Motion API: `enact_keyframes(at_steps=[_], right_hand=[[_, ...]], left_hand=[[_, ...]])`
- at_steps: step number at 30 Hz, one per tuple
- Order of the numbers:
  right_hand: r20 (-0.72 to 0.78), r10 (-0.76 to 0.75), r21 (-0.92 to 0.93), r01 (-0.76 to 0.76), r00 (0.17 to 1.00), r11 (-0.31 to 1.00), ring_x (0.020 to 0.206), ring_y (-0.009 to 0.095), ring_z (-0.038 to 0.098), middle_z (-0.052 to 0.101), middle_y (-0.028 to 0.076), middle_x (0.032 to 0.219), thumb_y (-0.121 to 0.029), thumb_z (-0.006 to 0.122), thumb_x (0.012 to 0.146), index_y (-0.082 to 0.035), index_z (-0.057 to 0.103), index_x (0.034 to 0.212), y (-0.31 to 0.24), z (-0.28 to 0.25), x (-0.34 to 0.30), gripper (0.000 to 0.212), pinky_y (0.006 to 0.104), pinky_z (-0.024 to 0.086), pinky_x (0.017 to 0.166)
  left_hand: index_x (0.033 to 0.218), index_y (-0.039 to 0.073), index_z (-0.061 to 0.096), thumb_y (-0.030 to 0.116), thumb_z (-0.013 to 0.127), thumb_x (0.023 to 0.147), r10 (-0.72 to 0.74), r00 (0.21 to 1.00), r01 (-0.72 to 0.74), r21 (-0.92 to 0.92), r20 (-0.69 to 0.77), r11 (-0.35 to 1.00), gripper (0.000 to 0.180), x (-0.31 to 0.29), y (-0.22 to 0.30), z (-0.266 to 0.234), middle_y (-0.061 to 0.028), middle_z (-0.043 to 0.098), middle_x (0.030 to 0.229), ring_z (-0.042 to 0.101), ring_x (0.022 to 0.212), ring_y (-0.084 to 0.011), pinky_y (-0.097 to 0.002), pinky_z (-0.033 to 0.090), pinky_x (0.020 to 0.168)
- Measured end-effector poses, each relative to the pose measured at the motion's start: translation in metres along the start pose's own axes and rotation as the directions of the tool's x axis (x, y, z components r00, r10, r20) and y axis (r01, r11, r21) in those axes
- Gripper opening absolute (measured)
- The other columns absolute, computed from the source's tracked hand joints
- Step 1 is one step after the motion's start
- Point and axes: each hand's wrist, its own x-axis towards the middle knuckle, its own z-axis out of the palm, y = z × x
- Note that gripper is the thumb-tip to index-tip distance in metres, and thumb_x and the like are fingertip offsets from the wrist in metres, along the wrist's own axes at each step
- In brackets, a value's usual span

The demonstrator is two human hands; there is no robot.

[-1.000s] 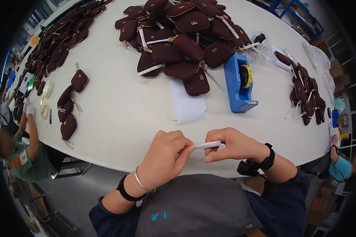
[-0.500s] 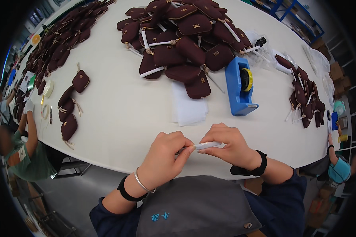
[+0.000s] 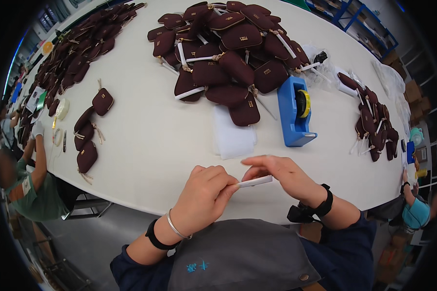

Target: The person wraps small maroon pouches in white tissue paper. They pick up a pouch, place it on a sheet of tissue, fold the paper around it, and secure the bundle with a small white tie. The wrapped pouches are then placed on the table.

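Note:
My left hand (image 3: 206,191) pinches one end of a slim white rolled strip (image 3: 255,181), which juts out to the right over the near part of the table. Just beyond the strip's free end, my right hand (image 3: 285,175) has its fingers stretched out and parted; I cannot tell whether they touch the strip. Ahead of both hands lies a stack of thin white sheets (image 3: 233,138). A heap of dark maroon zip pouches (image 3: 242,36) stands behind it, many with white wrapping on their pull cords.
Right of the sheets stands a blue tape dispenser (image 3: 291,116). A smaller pouch pile (image 3: 374,121) lies far right, beside clear plastic bags (image 3: 388,77). A few pouches (image 3: 87,156) lie left, and another large heap (image 3: 77,53) beyond. People (image 3: 29,179) sit at both sides.
My right hand has let go of the white strip and its fingers have opened upward. My left hand keeps its pinch on the strip. The view has shifted slightly.

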Motion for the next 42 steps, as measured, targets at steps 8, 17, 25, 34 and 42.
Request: enact_keyframes(at_steps=[8, 17, 25, 34, 42], right_hand=[[0.300, -0.214, -0.425, 0.331, 0.930, 0.843, 0.130, 0.024, 0.045, 0.047, 0.014, 0.140, -0.025, 0.087, 0.072, -0.001, 0.035, 0.145, 0.018, 0.008, 0.023, 0.093, 0.0383, 0.034, 0.110], [0.287, 0.097, -0.269, -0.018, 0.953, 0.963, 0.109, 0.017, 0.058, 0.063, 0.008, 0.116, -0.012, 0.084, 0.074, 0.000, 0.057, 0.124, -0.014, 0.030, 0.063, 0.058, 0.0317, 0.046, 0.096], [-0.216, -0.186, 0.170, 0.225, 0.959, 0.960, 0.106, 0.021, 0.064, 0.061, 0.008, 0.121, -0.014, 0.064, 0.093, -0.005, 0.050, 0.132, -0.085, -0.039, 0.136, 0.043, 0.0403, 0.058, 0.083], [-0.483, -0.298, -0.217, 0.218, 0.823, 0.952, 0.067, 0.010, 0.061, 0.063, 0.004, 0.076, -0.024, 0.064, 0.095, -0.003, 0.064, 0.092, -0.077, -0.069, 0.146, 0.021, 0.0214, 0.046, 0.059], [-0.326, -0.241, -0.664, -0.040, 0.914, 0.747, 0.069, 0.016, 0.062, 0.065, 0.009, 0.074, -0.013, 0.066, 0.087, 0.002, 0.066, 0.088, 0.023, -0.061, 0.085, 0.015, 0.0297, 0.049, 0.066]], left_hand=[[0.101, -0.002, 0.068, 0.009, 0.063, 0.093, -0.334, 0.937, 0.316, -0.652, 0.100, 0.690, 0.014, 0.020, 0.013, -0.015, -0.0024, 0.063, 0.084, 0.052, 0.068, -0.0059, -0.0227, 0.043, 0.061], [0.111, -0.001, 0.066, 0.022, 0.062, 0.095, -0.187, 0.975, 0.223, -0.463, 0.123, 0.858, 0.028, 0.056, -0.021, -0.024, -0.0113, 0.068, 0.102, 0.064, 0.093, -0.0179, -0.0291, 0.051, 0.084], [0.123, 0.006, 0.060, 0.041, 0.067, 0.087, -0.540, 0.709, 0.698, 0.343, -0.454, 0.629, 0.050, -0.018, -0.199, -0.154, -0.0168, 0.057, 0.127, 0.056, 0.116, -0.0353, -0.0493, 0.046, 0.095], [0.131, 0.023, 0.056, 0.036, 0.057, 0.092, -0.566, 0.309, 0.950, 0.277, -0.764, 0.145, 0.042, -0.093, -0.308, -0.271, -0.0152, 0.053, 0.132, 0.051, 0.122, -0.0378, -0.0580, 0.043, 0.095], [0.104, 0.012, 0.069, 0.019, 0.061, 0.086, -0.456, 0.409, 0.912, 0.378, -0.791, 0.163, 0.021, -0.106, -0.354, -0.312, -0.0152, 0.068, 0.099, 0.066, 0.097, -0.0324, -0.0485, 0.050, 0.083]])
